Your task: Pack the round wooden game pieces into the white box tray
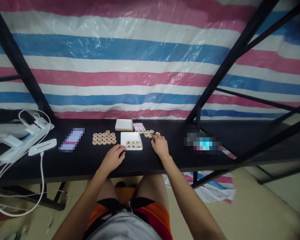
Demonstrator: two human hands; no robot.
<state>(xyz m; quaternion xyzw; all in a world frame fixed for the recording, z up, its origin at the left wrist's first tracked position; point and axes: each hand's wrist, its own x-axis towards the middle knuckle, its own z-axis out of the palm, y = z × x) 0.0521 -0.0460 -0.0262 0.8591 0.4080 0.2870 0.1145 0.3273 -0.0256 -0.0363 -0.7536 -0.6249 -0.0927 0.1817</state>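
Observation:
A white open box (131,136) sits on the black table (90,160) and holds a few round wooden game pieces. My left hand (114,156) rests curled on the table just left of the box's near corner, and whether it holds anything is hidden. My right hand (160,145) lies to the right of the box, fingers bent over a small group of loose pieces (148,133). A larger cluster of pieces (104,137) with red marks lies left of the box. The box lid (124,125) stands behind it.
A power strip (20,141) with white chargers and trailing cables fills the table's left end beside a white router-like device (42,147). Black metal frame bars (215,83) rise at both sides. A striped tarp (140,60) hangs behind. Two blurred items lie on the table.

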